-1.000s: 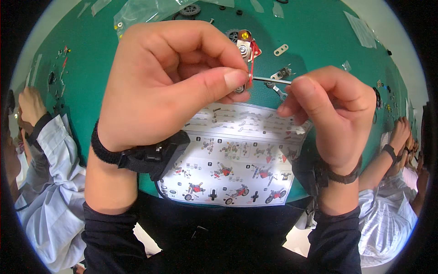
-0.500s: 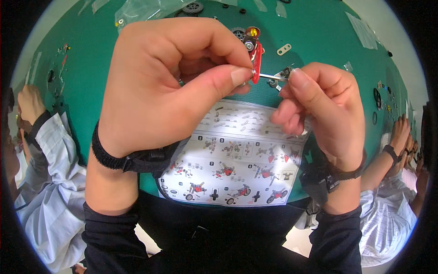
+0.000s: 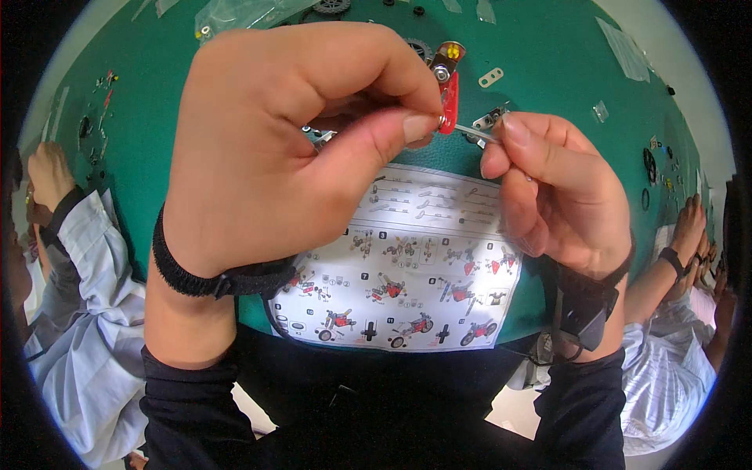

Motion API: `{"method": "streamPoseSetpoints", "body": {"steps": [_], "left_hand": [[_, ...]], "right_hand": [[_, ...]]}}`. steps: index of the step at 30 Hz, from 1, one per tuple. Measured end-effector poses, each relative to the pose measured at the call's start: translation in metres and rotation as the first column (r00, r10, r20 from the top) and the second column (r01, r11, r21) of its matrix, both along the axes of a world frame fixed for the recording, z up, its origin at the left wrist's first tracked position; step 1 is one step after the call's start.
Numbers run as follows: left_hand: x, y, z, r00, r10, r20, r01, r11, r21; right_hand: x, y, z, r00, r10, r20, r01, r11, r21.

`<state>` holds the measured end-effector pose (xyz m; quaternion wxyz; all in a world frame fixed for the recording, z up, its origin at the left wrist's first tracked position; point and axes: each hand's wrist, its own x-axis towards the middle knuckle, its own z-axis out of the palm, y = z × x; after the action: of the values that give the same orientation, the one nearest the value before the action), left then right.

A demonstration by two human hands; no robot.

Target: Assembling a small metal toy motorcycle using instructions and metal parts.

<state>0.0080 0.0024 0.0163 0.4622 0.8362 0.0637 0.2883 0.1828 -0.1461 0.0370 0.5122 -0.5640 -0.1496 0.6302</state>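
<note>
My left hand (image 3: 290, 157) is closed, with thumb and index finger pinching a small red model part (image 3: 450, 100) joined to metal pieces with a nut and a yellow bit on top. My fingers hide the lower end of this assembly. From the right, my right hand (image 3: 560, 176) pinches a thin silver rod (image 3: 475, 133), which looks like a hex key. Its tip meets the low end of the red part, near the left fingertips. The rod's other end is mostly hidden in the right fingers. Both hands are raised above an instruction sheet (image 3: 407, 305) with motorcycle assembly drawings.
On the green table (image 3: 540, 47) lie a flat metal strip with holes (image 3: 491, 77), a dark wheel (image 3: 332, 6) and a clear plastic bag (image 3: 243, 19). Other people's hands (image 3: 52, 170) are at both sides, near scattered small parts.
The red assembly has shifted slightly right and tilted. The right hand has turned a little, its lower fingers curling differently around the rod, which now slopes more.
</note>
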Motion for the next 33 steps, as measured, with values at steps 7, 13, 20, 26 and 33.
{"method": "streamPoseSetpoints", "body": {"steps": [7,13,20,26,33], "left_hand": [[-0.003,0.002,0.001,1.000,-0.020,-0.022,0.020,1.000,0.003],[-0.001,-0.003,-0.002,0.997,-0.012,-0.076,-0.019,0.914,-0.404],[0.000,0.006,-0.003,0.992,-0.126,-0.017,0.097,0.831,-0.549],[-0.002,-0.002,0.003,0.986,-0.164,-0.011,0.115,0.735,-0.668],[-0.001,-0.008,0.002,0.991,-0.128,0.033,0.120,0.769,-0.628]], "right_hand": [[0.006,0.002,0.005,0.968,0.102,-0.230,-0.101,0.995,0.014],[-0.018,0.002,0.005,0.969,-0.231,-0.083,0.242,0.955,0.172],[-0.006,-0.007,-0.007,0.905,-0.057,0.423,-0.218,0.790,0.573],[0.004,-0.008,-0.011,0.394,-0.395,0.830,-0.524,0.645,0.556],[-0.005,-0.017,-0.009,0.414,-0.432,0.801,-0.462,0.659,0.594]]}}
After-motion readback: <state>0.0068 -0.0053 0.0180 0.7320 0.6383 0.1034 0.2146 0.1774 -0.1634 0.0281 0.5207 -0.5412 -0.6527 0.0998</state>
